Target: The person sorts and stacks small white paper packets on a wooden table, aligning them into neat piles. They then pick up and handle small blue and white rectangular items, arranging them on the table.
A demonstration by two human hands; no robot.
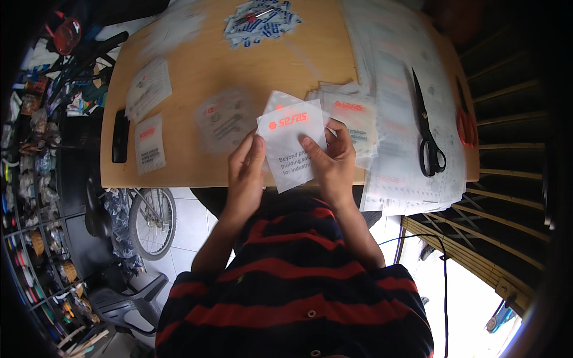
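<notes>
Above the near table edge, I hold a small frosted plastic piece (289,143) printed in red and dark ink; whether it is a bag or a single sheet I cannot tell. A second similar piece (277,102) shows behind it. My left hand (245,173) pinches the left edge, thumb up. My right hand (336,167) grips the right side, its thumb pressed on the front and its fingers partly hidden behind. Just right of that hand lies a pile of similar printed pieces (358,122). Another stack (224,119) rests on the table to the left.
More printed pieces (150,143) lie at the table's left, beside a black phone-like object (120,137). Large plastic sheets (394,155) cover the right side, with black-handled scissors (425,131) and red-handled scissors (465,125). Blue-and-white scraps (248,37) are heaped at the far side.
</notes>
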